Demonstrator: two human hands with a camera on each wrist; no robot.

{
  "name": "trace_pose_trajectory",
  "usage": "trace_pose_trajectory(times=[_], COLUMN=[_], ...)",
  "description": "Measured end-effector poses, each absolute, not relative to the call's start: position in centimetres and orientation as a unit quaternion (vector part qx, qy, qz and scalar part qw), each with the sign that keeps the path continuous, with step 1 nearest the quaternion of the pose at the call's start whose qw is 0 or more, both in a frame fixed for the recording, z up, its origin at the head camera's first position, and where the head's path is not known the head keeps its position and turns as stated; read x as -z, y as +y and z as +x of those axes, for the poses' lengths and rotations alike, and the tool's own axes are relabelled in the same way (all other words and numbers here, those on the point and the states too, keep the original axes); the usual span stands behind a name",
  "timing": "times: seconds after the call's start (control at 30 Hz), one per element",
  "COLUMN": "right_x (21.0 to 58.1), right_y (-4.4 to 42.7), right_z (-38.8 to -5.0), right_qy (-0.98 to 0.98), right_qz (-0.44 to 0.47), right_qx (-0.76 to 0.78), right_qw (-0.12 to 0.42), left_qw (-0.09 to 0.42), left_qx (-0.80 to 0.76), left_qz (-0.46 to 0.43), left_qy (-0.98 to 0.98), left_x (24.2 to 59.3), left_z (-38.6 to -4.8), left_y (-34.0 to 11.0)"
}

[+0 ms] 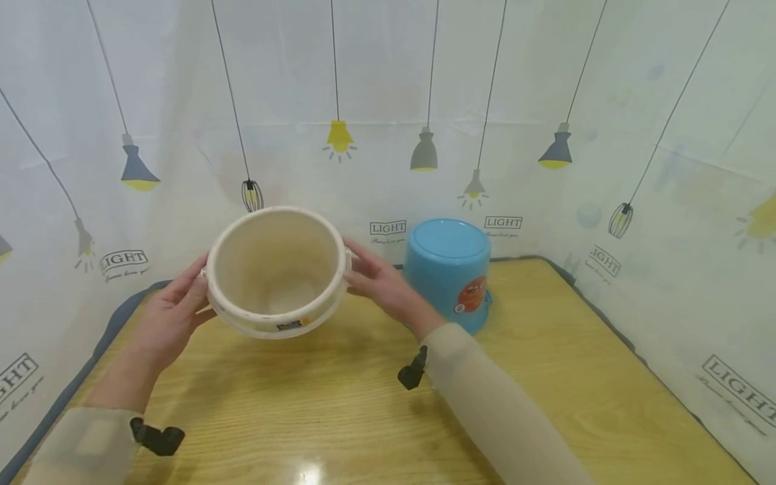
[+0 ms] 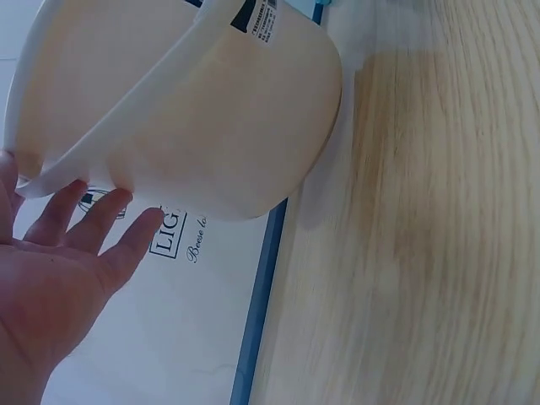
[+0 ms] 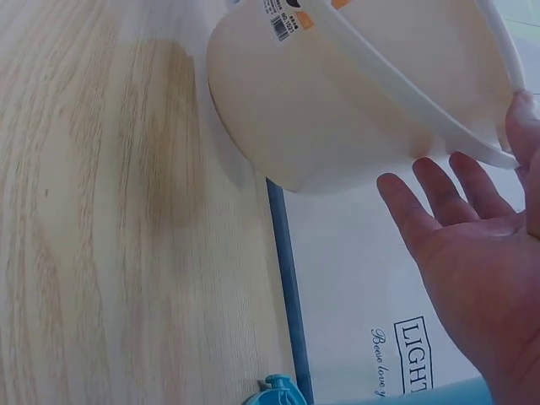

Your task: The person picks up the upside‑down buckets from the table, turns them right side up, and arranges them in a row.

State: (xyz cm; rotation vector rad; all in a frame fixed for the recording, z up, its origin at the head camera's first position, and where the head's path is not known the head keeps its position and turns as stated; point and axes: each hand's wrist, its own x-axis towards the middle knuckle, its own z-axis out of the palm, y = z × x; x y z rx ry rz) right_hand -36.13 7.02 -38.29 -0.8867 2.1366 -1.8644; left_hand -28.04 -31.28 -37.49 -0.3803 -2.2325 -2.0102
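Observation:
A cream plastic bucket [image 1: 285,320] is held tilted above the table, its round mouth turned towards me in the head view. My left hand [image 1: 166,323] grips its left rim, thumb at the top edge and fingers underneath; the left wrist view shows this hand [image 2: 67,278] against the outer wall. On the opposite side my right hand [image 1: 382,283] pinches the rim the same way, as the right wrist view shows, with its fingers [image 3: 434,190] beneath the edge. A label [image 2: 263,21] is stuck near the rim. The bucket's inside shows nothing in it.
A blue bucket [image 1: 445,269] stands upside down behind my right forearm, with a red round sticker on its side. The wooden table [image 1: 339,404] ends at a white curtain [image 1: 376,81] printed with lamps, along the back and both sides.

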Motion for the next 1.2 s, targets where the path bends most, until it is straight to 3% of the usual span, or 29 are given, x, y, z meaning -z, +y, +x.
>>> trace_pose_trajectory(times=[0.83,1.2], right_x=[37.3,37.5], right_y=[4.3,4.0], right_z=[-38.1,-38.7], right_qy=[0.720,0.753], right_qz=[-0.198,-0.203], right_qx=[0.659,0.621], right_qw=[0.091,0.082], left_qw=[0.035,0.031], left_qx=[0.674,0.669], left_qz=[-0.042,-0.019], left_qy=[-0.737,-0.742], left_x=[37.5,38.0], left_z=[-31.7,-32.0], left_y=[-31.0,-30.8])
